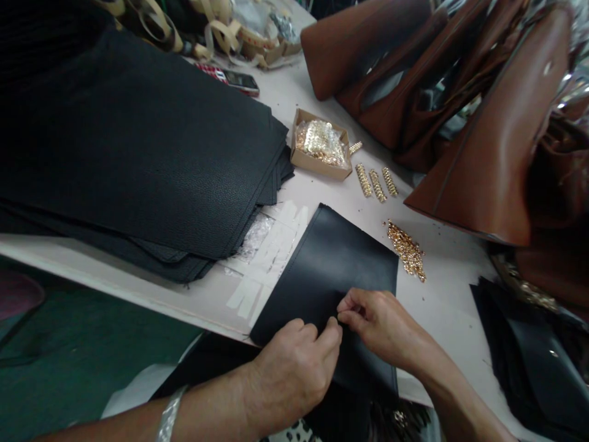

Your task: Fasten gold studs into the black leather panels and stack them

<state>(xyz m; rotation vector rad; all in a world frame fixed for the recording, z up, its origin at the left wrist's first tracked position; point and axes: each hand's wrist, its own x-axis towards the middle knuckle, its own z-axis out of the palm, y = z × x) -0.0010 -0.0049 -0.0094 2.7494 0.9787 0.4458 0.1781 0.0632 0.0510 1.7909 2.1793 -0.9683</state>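
Working hands: both are at the lower middle of the frame, fingertips nearly meeting over the black panel (pixel 317 264).
Left hand (pixel 299 362): knuckles up and fingers curled, index finger reaching toward the other hand's tips; whether it grasps anything I cannot tell. A pale band (pixel 171 414) circles its wrist.
Right hand (pixel 380 322): thumb and index finger pinched together just above the panel; anything between them is too small to tell.
Black panel: flat on the pale table (pixel 453 319), smooth, below the middle of the frame, its lower part partly covered by the hands; a seam line follows its left edge.
Gold bits: a loose pile of small gold pieces (pixel 405 250) lies just right of the panel; above it, three gold strips (pixel 377 185) sit side by side.
Cardboard box (pixel 319 166): above the panel, holding a clear bag of gold pieces (pixel 322 141).
Black stack (pixel 161 135): layered grained sheets filling the upper left.
Brown bags (pixel 488 147): standing in a row, upper right.
Dark pieces (pixel 529 350): piled at lower right.
Phone (pixel 242 81): top, left of centre, near tape rolls (pixel 154 24).
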